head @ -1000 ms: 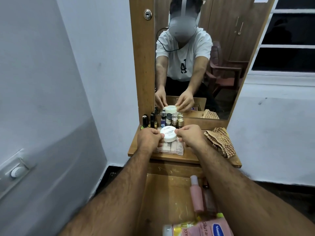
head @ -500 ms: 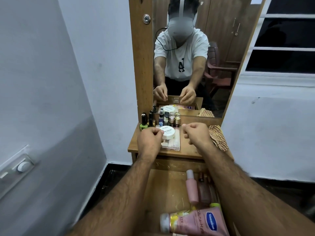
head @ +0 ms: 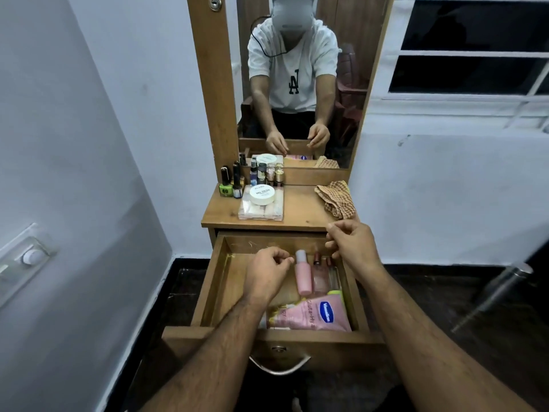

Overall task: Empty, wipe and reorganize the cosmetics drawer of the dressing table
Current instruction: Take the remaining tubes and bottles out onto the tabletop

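wooden tabletop (head: 300, 208) beside pale blue wall (head: 124, 93).

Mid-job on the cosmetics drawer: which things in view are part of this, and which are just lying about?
Part of the job:
drawer
pink bottle
lotion tube
two small bottles
white jar on clear box
nail polishes
checked cloth

Lying about:
wall switch
steel flask
window
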